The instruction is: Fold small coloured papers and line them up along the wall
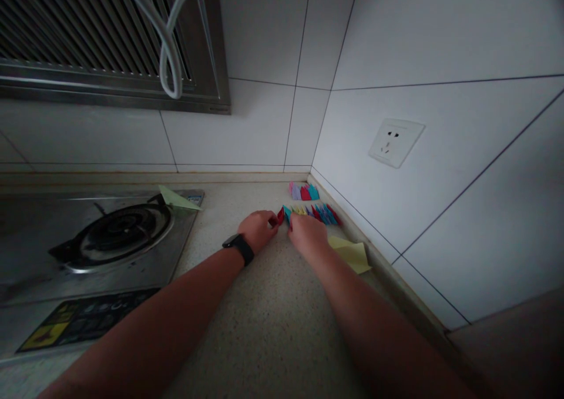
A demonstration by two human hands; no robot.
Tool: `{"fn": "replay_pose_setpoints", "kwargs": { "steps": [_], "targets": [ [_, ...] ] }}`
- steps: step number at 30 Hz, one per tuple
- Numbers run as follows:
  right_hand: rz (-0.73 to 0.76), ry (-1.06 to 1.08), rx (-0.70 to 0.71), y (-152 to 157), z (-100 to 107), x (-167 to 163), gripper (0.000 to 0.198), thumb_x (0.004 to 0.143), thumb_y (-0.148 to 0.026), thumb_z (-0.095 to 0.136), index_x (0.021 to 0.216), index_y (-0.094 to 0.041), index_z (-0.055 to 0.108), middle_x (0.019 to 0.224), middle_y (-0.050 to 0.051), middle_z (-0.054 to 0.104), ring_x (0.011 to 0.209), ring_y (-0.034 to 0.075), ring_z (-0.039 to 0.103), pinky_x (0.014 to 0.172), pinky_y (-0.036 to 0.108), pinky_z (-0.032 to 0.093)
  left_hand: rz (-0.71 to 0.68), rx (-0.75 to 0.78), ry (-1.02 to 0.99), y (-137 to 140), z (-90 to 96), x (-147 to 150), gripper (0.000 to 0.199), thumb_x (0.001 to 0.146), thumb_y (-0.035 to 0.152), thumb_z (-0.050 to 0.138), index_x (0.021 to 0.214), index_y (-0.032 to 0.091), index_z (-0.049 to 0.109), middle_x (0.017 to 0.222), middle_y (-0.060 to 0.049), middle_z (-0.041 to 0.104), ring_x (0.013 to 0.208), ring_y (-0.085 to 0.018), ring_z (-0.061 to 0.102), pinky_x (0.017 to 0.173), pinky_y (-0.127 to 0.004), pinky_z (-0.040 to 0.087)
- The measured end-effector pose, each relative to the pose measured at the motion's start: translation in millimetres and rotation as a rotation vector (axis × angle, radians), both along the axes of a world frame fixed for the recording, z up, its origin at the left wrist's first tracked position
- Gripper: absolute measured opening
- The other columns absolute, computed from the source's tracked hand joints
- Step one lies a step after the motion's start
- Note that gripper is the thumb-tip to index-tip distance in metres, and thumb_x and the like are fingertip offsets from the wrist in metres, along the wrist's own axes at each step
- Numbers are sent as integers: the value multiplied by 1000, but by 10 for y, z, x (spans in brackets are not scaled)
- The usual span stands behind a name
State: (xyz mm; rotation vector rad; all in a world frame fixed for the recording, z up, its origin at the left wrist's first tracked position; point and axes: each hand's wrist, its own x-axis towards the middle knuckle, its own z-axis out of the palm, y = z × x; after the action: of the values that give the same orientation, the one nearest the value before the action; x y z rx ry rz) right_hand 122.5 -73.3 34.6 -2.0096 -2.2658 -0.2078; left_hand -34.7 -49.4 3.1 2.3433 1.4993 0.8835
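Observation:
Between the thumb and fingers of my left hand [257, 231] is a small red folded paper piece [281, 215]. My left wrist wears a black watch. Close on its right, my right hand [309, 233] is closed at a teal folded paper piece [287, 213], at the left end of a row of pointed folded papers [327, 214]. My right fingers partly cover this row. Behind it stands a shorter group of pink, lilac, red and teal folded papers [305, 192]. A creased yellow paper sheet [352, 254] lies beside my right wrist.
A gas stove [118, 231] is set into the counter [264, 317] on the left. A pale green folded paper [177, 200] rests on the stove's back right corner. Above hangs a range hood [97, 87] with a looped white cable [170, 40]. A socket [395, 143] sits on the right wall.

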Motion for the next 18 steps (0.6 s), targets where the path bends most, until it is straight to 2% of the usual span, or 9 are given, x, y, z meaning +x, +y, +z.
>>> {"fn": "replay_pose_setpoints", "kwargs": {
  "steps": [9, 18],
  "targets": [
    [-5, -1, -29, 48, -31, -9, 23, 88, -32, 49, 100, -17, 62, 97, 13, 67, 92, 25, 63, 76, 34, 47, -56, 36, 16, -12, 11, 20, 14, 79, 26, 56, 87, 21, 66, 87, -3, 67, 79, -17, 57, 72, -28, 43],
    [36, -48, -70, 32, -4, -64, 33, 92, -17, 33, 103, -19, 65, 99, 13, 66, 94, 23, 63, 77, 33, 46, -41, 14, 10, -28, 21, 39, 14, 78, 27, 56, 87, 22, 66, 90, -4, 67, 81, -18, 58, 73, -29, 44]
  ]
}}
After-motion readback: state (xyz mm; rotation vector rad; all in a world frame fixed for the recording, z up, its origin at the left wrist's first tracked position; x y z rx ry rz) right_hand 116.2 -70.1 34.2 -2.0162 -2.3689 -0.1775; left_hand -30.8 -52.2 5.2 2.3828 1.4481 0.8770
